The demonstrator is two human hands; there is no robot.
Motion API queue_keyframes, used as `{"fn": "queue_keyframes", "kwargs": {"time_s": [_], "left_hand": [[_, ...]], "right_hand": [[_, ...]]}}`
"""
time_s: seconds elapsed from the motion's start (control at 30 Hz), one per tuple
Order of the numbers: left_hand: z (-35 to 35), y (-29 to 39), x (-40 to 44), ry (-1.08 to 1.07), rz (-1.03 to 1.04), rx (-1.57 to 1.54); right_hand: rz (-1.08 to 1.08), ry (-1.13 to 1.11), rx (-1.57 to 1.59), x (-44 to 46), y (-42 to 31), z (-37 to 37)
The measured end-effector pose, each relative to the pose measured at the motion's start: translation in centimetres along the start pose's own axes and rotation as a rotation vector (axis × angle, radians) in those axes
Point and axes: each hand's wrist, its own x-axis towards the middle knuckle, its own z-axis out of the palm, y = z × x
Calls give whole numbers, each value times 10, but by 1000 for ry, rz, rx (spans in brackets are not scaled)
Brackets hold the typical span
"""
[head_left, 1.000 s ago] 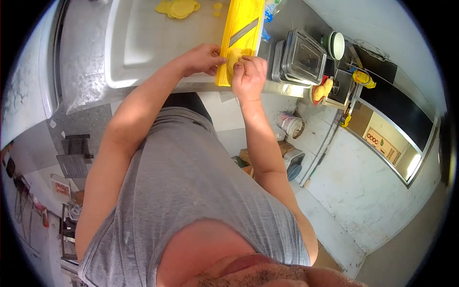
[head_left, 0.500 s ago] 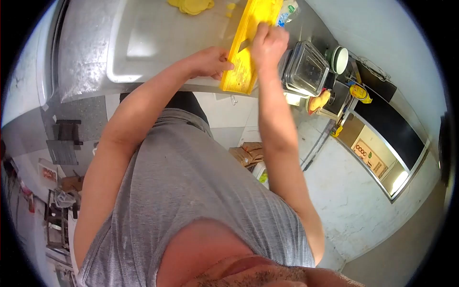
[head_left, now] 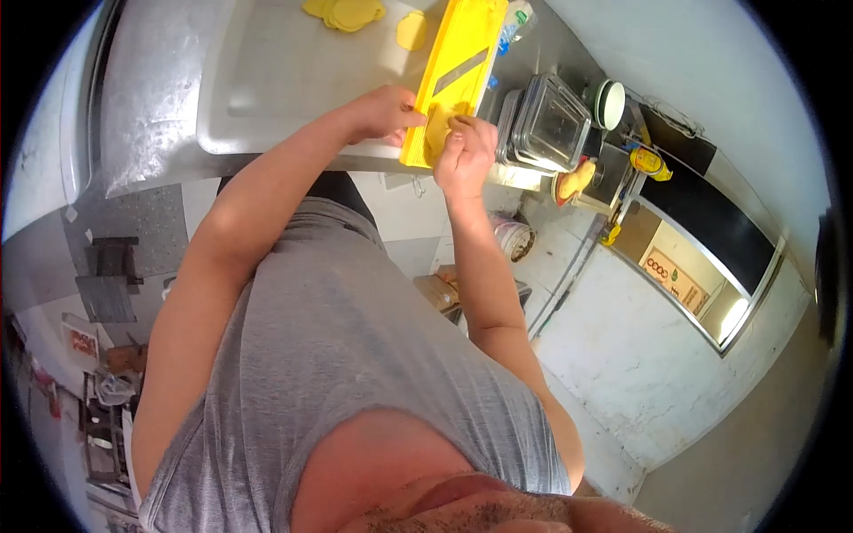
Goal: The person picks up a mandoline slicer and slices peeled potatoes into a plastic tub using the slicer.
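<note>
A yellow mandoline slicer [head_left: 474,34] with a slanted metal blade [head_left: 460,71] lies at an angle over the right side of a shallow pale tray [head_left: 213,98]. My left hand [head_left: 386,115] is closed on the slicer's left edge near its lower end. Below the blade, my right hand [head_left: 467,153] grips a yellow peeled potato [head_left: 436,131] against the slicer's face; its fingers hide part of the potato. Thin yellow slices [head_left: 348,12] lie overlapped at the tray's top, and a single slice [head_left: 411,31] rests beside the slicer.
Stacked clear plastic containers [head_left: 553,124] stand right of the slicer on the metal counter [head_left: 151,107]. Beyond them are a white-and-green bowl [head_left: 609,105], a dish of yellow pieces [head_left: 577,180] and a yellow bottle [head_left: 651,163]. A plastic bag [head_left: 514,25] lies behind the slicer.
My right hand has slid down the slicer from above the blade to its lower end, uncovering the blade. The single slice beside the slicer shows more fully. My left hand stays on the edge.
</note>
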Motion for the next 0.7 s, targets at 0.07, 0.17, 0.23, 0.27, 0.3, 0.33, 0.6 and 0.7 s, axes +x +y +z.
{"fn": "queue_keyframes", "kwargs": {"time_s": [0.07, 0.17, 0.23, 0.27, 0.3, 0.33, 0.6, 0.7], "left_hand": [[0, 0, 1, 1, 0, -19], [-1, -2, 2, 19, -2, -79], [-1, 2, 0, 23, 2, -54], [0, 3, -1, 25, 4, -42], [1, 3, -1, 26, -2, -46], [2, 3, -1, 27, -8, -49], [1, 1, 0, 29, -18, -13], [1, 5, 0, 29, -24, 47]], "right_hand": [[15, -1, 15, -5, 0, -3], [-29, -6, -21, -8, 1, -9], [-60, -13, -37, -7, 3, -8], [-59, -15, -31, -8, 4, -5], [-58, -16, -25, -9, 5, -4], [-65, -20, -28, -11, 5, -5], [-105, -33, -21, 2, 7, -2], [-137, -4, -52, 34, 20, 9]]}}
